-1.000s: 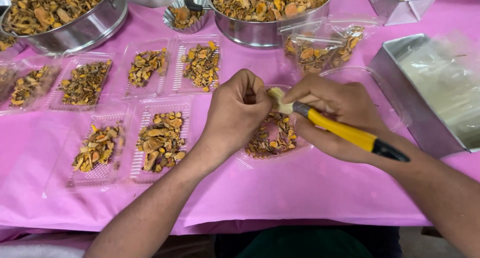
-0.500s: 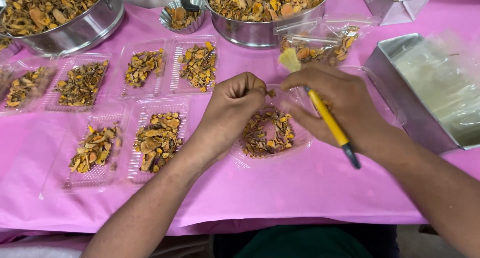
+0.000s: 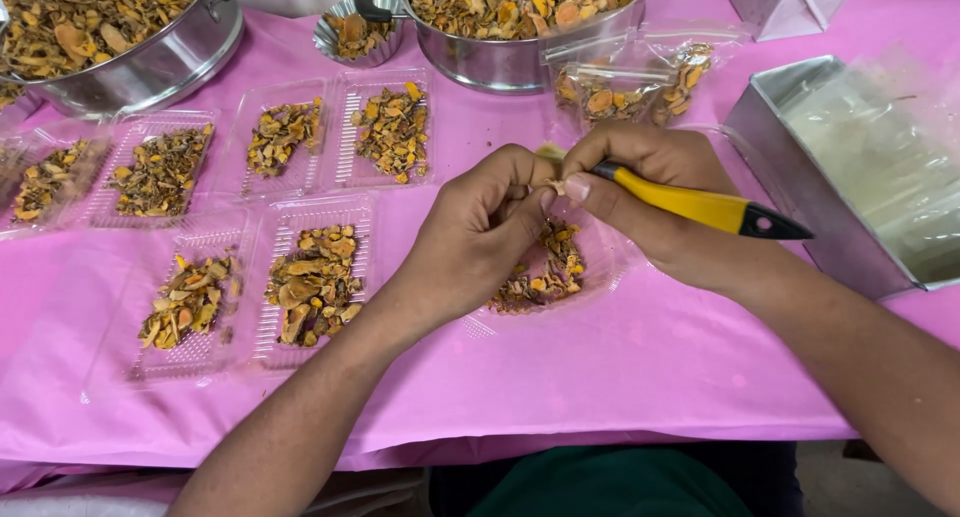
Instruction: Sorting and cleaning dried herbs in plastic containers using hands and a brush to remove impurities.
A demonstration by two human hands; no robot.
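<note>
Small pale piece (image 3: 556, 187) sits pinched between both hands, above a clear tray (image 3: 600, 267) of dried slices. Left hand (image 3: 480, 232) closes its fingertips on it. Right hand (image 3: 650, 202) also grips a yellow-handled tool (image 3: 700, 207).

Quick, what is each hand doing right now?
Left hand: closed, fingertips pinching a small pale piece over a clear tray.
Right hand: closed around a yellow-handled tool, thumb on the same piece.
</note>
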